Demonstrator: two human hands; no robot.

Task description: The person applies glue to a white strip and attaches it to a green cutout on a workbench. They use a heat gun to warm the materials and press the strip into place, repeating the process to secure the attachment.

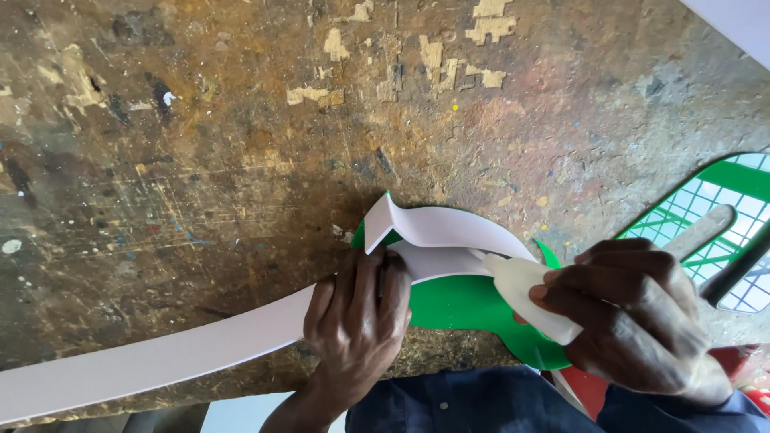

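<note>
— What did the hands have?
— The left hand pressed flat, fingers closed, on the white strip where it curved over the green shape. The right hand gripped a white glue bottle, its nozzle at the strip.
— Where?
— At the stained counter's near edge; a green grid piece lay at the right edge.

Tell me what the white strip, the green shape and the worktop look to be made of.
White strip: likely thin plastic or foam sheet, matte; it bends in smooth curves without creasing. Green shape: probably rigid plastic sheet, glossy, with a clean cut edge. Worktop: seemingly worn wooden board, chipped, scratched and stained brown.
</note>
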